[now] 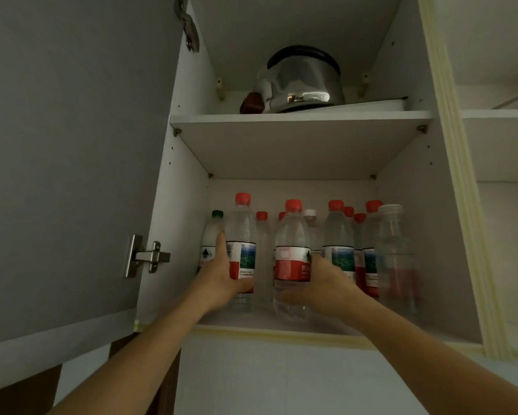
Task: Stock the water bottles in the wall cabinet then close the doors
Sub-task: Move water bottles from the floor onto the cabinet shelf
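Observation:
The wall cabinet (401, 223) stands open, and several clear water bottles with red caps fill its bottom shelf. My left hand (221, 280) is wrapped around a red-capped bottle (242, 235) at the left front. My right hand (323, 286) grips another red-capped bottle (292, 253) in the middle front. Both bottles stand upright on the shelf. A green-capped bottle (212, 235) stands at the far left behind my left hand. A clear-capped bottle (393, 250) stands at the right front.
The left door (72, 175) hangs open, with a metal hinge (147, 257) on it. A steel kettle (302, 82) sits on the upper shelf (299, 118). A second compartment (503, 145) lies to the right. White wall tiles (281, 384) run below the cabinet.

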A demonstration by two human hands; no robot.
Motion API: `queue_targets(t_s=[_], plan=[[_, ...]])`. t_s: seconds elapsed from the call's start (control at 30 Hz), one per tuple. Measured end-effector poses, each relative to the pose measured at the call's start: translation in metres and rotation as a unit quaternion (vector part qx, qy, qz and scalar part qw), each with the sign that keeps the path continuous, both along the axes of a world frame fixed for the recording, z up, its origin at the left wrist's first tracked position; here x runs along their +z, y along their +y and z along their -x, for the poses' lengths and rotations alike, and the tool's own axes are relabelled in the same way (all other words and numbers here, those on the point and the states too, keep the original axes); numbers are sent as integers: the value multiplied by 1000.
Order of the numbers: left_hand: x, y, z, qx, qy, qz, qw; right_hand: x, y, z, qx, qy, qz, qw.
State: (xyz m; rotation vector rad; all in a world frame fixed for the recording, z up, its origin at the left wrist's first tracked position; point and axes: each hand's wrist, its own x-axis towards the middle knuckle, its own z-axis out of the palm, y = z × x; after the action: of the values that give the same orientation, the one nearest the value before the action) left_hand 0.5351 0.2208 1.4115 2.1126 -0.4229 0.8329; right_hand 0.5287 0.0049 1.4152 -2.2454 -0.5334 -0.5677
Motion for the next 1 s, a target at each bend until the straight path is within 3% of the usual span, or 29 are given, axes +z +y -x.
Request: queue_targets(t_s=[0.27, 0.67, 0.83, 1.0], plan=[[5, 27, -12, 19, 47, 22, 998, 15, 50, -29, 34, 42, 31, 998], [-3, 44, -29, 78, 29, 44, 996, 26, 93, -60, 40, 82, 81, 993], [-1, 41, -21, 180, -26, -65, 981, 25, 93, -66, 61, 82, 81, 991], [21, 40, -16, 214, -53, -150, 964, 23, 92, -68, 73, 74, 75, 992]])
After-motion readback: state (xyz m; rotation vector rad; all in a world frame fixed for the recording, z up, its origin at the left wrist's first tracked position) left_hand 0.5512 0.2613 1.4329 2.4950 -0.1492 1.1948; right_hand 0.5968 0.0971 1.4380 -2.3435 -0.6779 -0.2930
